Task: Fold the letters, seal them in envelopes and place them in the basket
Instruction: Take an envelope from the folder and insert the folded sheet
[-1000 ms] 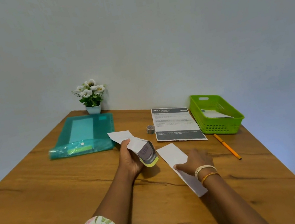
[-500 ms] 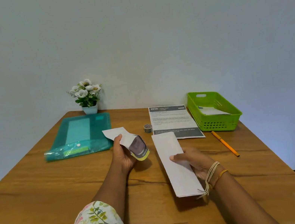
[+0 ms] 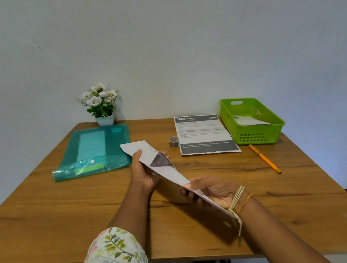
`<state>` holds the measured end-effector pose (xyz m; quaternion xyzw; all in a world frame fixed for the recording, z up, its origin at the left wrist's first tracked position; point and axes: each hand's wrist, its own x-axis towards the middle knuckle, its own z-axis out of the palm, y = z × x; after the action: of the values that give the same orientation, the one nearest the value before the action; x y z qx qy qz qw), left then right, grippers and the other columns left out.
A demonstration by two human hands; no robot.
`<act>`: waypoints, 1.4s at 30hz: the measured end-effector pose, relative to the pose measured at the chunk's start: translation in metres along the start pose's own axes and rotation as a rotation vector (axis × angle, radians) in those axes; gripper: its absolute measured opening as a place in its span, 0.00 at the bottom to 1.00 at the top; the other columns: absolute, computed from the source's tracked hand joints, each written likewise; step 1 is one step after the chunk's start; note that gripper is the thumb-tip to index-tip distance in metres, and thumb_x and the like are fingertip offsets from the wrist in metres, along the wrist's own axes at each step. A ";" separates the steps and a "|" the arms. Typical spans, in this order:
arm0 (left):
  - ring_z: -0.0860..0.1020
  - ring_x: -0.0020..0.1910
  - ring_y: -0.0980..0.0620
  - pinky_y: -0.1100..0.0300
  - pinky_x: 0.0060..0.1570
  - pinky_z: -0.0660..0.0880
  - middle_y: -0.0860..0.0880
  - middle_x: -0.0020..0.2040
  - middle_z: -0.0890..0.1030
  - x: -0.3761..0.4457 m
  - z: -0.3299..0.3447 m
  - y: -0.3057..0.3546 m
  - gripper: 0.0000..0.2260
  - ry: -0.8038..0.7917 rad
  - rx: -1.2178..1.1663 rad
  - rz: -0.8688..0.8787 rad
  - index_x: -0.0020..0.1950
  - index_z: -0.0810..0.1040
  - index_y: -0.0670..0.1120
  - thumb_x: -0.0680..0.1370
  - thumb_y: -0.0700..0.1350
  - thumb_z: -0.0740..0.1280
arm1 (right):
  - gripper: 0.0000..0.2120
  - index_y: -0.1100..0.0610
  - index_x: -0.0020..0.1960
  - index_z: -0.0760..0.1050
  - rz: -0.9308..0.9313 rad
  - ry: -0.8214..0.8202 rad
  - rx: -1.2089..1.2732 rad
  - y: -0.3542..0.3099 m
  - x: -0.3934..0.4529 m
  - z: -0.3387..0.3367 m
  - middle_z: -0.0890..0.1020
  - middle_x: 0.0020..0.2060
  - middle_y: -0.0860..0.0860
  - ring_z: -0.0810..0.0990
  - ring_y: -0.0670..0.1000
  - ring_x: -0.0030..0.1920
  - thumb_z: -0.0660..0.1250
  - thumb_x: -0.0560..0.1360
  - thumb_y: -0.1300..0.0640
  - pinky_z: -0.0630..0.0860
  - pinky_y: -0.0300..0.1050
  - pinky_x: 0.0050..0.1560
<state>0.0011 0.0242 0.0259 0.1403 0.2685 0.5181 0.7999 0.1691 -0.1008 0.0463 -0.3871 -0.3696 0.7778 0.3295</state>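
My left hand (image 3: 143, 176) grips a folded letter (image 3: 138, 148), white with a grey printed patch, above the middle of the table. A long white envelope (image 3: 175, 175) is held off the table in my right hand (image 3: 215, 191), tilted and seen almost edge-on. The letter's grey end meets the envelope's upper end; whether it is inside I cannot tell. The green basket (image 3: 259, 137) stands at the back right with a white envelope (image 3: 252, 121) lying in it.
A printed sheet (image 3: 200, 133) lies left of the basket, with a small tape roll (image 3: 173, 141) beside it. An orange pen (image 3: 264, 158) lies in front of the basket. A teal plastic folder (image 3: 92, 152) and a flower pot (image 3: 101, 104) sit at the back left of the wooden table (image 3: 66, 210).
My right hand has picked the envelope up from the table and brought it to the folded letter in my left hand. The two papers now touch.
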 end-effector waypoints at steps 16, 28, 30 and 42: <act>0.77 0.49 0.40 0.43 0.39 0.80 0.35 0.50 0.78 -0.008 0.005 -0.001 0.18 -0.038 -0.064 -0.052 0.54 0.71 0.39 0.78 0.55 0.63 | 0.27 0.65 0.49 0.78 0.072 -0.026 0.119 -0.009 -0.017 0.019 0.80 0.40 0.55 0.81 0.46 0.32 0.83 0.53 0.62 0.77 0.36 0.24; 0.73 0.65 0.39 0.42 0.55 0.77 0.34 0.60 0.75 -0.004 0.000 0.001 0.29 -0.023 -0.086 -0.064 0.69 0.63 0.38 0.77 0.56 0.65 | 0.08 0.67 0.51 0.74 0.103 0.076 0.266 -0.009 -0.017 0.024 0.81 0.37 0.56 0.81 0.47 0.31 0.63 0.72 0.66 0.77 0.36 0.25; 0.74 0.62 0.39 0.40 0.47 0.79 0.34 0.64 0.73 -0.006 0.001 0.000 0.31 -0.030 -0.075 -0.064 0.71 0.63 0.39 0.76 0.56 0.65 | 0.09 0.67 0.51 0.74 0.099 0.090 0.275 -0.008 -0.016 0.027 0.81 0.37 0.56 0.81 0.47 0.31 0.63 0.72 0.66 0.77 0.35 0.25; 0.79 0.54 0.37 0.41 0.55 0.77 0.34 0.58 0.78 -0.009 -0.001 -0.001 0.24 -0.063 0.033 -0.075 0.63 0.67 0.41 0.76 0.57 0.65 | 0.06 0.67 0.52 0.73 0.137 0.135 0.288 -0.012 -0.001 0.032 0.81 0.35 0.57 0.81 0.49 0.30 0.59 0.78 0.66 0.78 0.36 0.26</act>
<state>-0.0017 0.0157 0.0267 0.1594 0.2568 0.4785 0.8245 0.1455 -0.1058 0.0703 -0.4117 -0.2042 0.8155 0.3518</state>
